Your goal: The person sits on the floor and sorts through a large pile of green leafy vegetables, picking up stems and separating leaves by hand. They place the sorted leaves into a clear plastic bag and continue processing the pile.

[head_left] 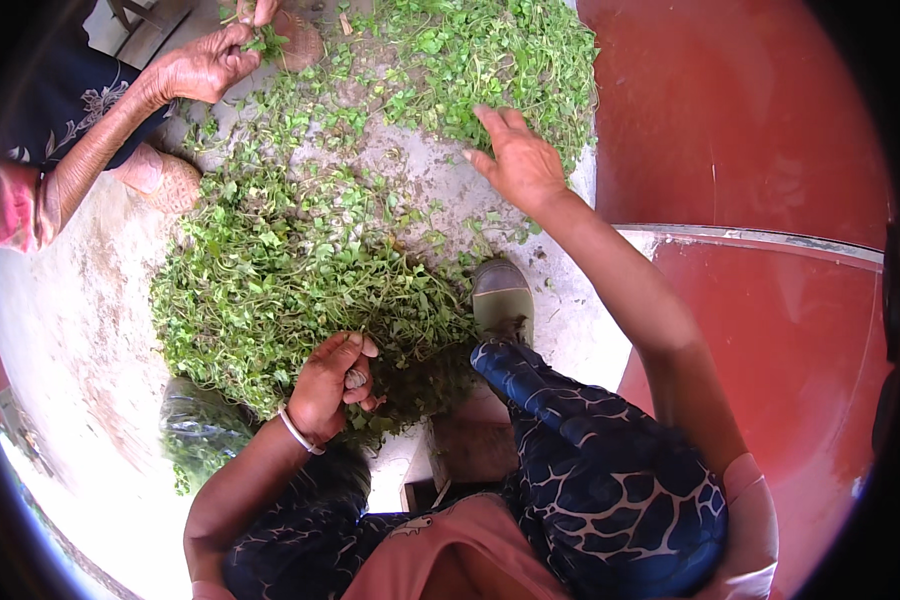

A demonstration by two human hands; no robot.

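My left hand [336, 384], with a white bangle [300, 434] at its wrist, is closed in front of me. Its fingers are pinched together; what they hold, if anything, is too small to make out. Just beyond it spreads a near pile of leafy green stems [300, 280] on the floor. My right hand [518, 160] is stretched out to the far right, fingers apart and nothing in them. It hovers at the edge of a second, far pile of greens [500, 60]; whether the fingertips touch the leaves I cannot tell.
At the upper left another person's hands [205, 68] hold a green sprig [266, 42]. A clear plastic bag [200, 430] with greens leans at the near pile's left. My shoe [503, 295] stands right of that pile. Red panels [730, 110] border the right side.
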